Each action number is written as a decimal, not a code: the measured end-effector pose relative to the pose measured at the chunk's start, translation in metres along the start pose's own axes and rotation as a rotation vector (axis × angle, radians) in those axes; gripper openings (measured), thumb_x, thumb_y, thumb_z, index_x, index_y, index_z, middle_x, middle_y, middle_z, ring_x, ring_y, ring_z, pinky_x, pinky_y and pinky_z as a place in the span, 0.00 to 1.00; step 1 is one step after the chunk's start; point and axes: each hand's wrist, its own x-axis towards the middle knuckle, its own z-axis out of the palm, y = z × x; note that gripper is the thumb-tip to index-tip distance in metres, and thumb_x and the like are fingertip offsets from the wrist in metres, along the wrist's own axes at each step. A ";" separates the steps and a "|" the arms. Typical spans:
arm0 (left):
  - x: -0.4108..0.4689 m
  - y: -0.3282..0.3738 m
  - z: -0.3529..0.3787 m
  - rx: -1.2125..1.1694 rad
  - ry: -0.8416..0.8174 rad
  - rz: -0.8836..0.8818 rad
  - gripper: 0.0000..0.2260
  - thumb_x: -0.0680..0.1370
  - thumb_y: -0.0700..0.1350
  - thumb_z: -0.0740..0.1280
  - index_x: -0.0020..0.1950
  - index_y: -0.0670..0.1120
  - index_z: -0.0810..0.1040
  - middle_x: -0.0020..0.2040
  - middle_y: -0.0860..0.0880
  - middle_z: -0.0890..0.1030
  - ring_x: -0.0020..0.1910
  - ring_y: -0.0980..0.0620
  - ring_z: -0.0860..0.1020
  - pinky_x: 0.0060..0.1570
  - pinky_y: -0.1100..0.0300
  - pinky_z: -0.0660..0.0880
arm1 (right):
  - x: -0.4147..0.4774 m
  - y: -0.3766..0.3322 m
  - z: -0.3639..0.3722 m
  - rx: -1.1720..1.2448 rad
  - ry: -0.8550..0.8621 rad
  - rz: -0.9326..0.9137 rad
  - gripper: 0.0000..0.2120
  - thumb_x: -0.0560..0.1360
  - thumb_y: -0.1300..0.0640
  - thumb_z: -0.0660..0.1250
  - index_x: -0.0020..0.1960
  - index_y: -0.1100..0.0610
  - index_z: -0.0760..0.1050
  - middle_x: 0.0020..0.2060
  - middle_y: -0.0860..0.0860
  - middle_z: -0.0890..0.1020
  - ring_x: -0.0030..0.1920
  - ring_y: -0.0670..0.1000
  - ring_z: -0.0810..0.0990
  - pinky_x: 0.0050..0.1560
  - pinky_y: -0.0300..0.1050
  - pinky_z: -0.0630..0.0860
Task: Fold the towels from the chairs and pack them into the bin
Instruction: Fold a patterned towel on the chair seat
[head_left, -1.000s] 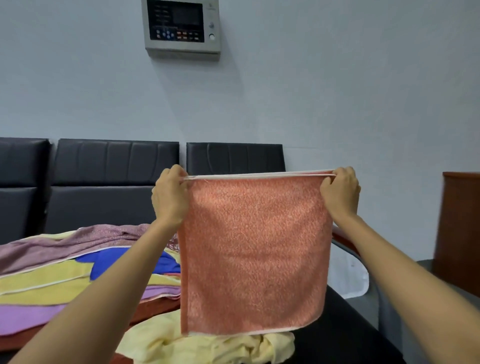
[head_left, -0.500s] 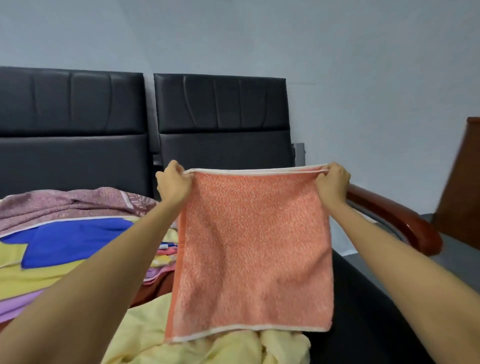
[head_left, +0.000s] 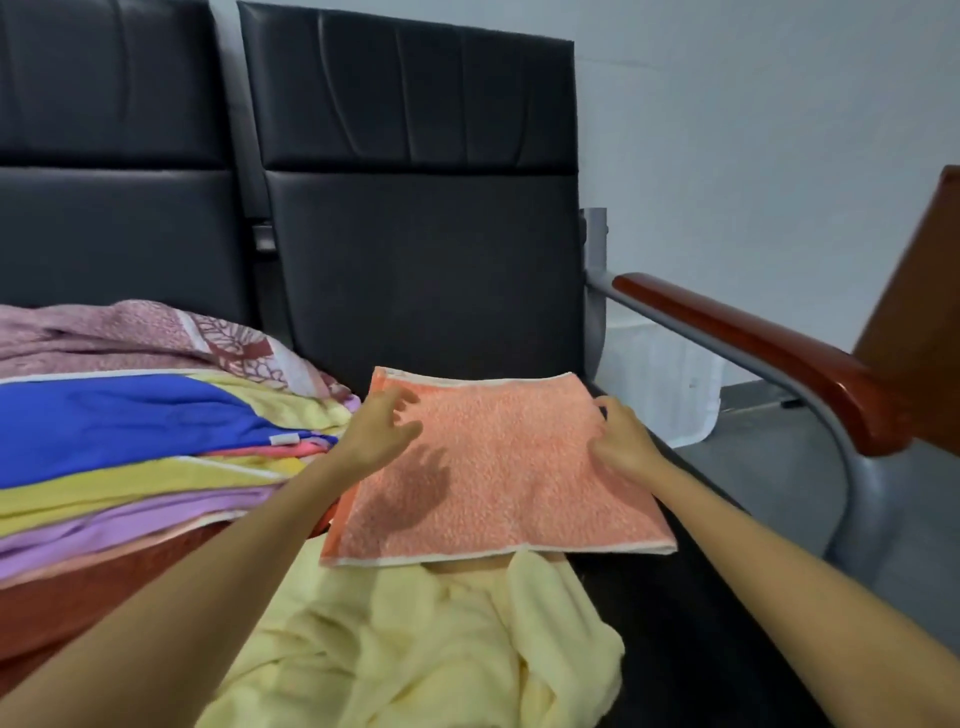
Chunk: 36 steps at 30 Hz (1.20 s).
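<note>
An orange towel (head_left: 514, 478), folded to a rough square, lies flat on the black chair seat (head_left: 691, 623). My left hand (head_left: 376, 434) hovers over its far left part with fingers spread, casting a shadow on the cloth. My right hand (head_left: 621, 441) rests at its right edge, fingers apart and touching the fabric. A crumpled pale yellow towel (head_left: 415, 649) lies partly under the orange one's near edge. No bin shows in this view.
A stack of unfolded towels (head_left: 130, 457) in pink, blue, yellow, purple and rust covers the chair to the left. Black chair backs (head_left: 415, 218) stand behind. A wooden armrest (head_left: 769, 353) on a grey metal frame runs along the right. White cloth (head_left: 660, 384) hangs beyond it.
The orange towel went from hanging upright between both hands down onto the seat, where it now lies flat. Both hands have let go of its top corners. The view tilted downward.
</note>
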 end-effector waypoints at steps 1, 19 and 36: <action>-0.010 0.005 -0.003 0.064 -0.070 0.032 0.08 0.77 0.41 0.66 0.56 0.43 0.75 0.57 0.43 0.76 0.47 0.52 0.73 0.42 0.63 0.68 | -0.012 -0.001 -0.002 -0.031 -0.018 -0.041 0.25 0.72 0.68 0.59 0.68 0.58 0.64 0.62 0.54 0.69 0.59 0.56 0.73 0.56 0.47 0.71; -0.088 0.004 0.030 0.781 -0.348 -0.113 0.22 0.80 0.41 0.56 0.73 0.45 0.55 0.66 0.41 0.69 0.65 0.40 0.70 0.62 0.48 0.67 | -0.110 0.011 -0.008 -0.867 -0.110 -0.347 0.18 0.76 0.67 0.56 0.65 0.59 0.68 0.58 0.56 0.75 0.56 0.57 0.76 0.47 0.46 0.68; -0.091 0.055 -0.053 0.436 -0.115 -0.033 0.10 0.71 0.33 0.58 0.30 0.40 0.70 0.36 0.41 0.74 0.38 0.44 0.71 0.40 0.54 0.68 | -0.127 -0.019 -0.089 -0.175 0.236 -0.078 0.15 0.66 0.63 0.56 0.22 0.55 0.61 0.26 0.55 0.68 0.33 0.57 0.68 0.29 0.45 0.59</action>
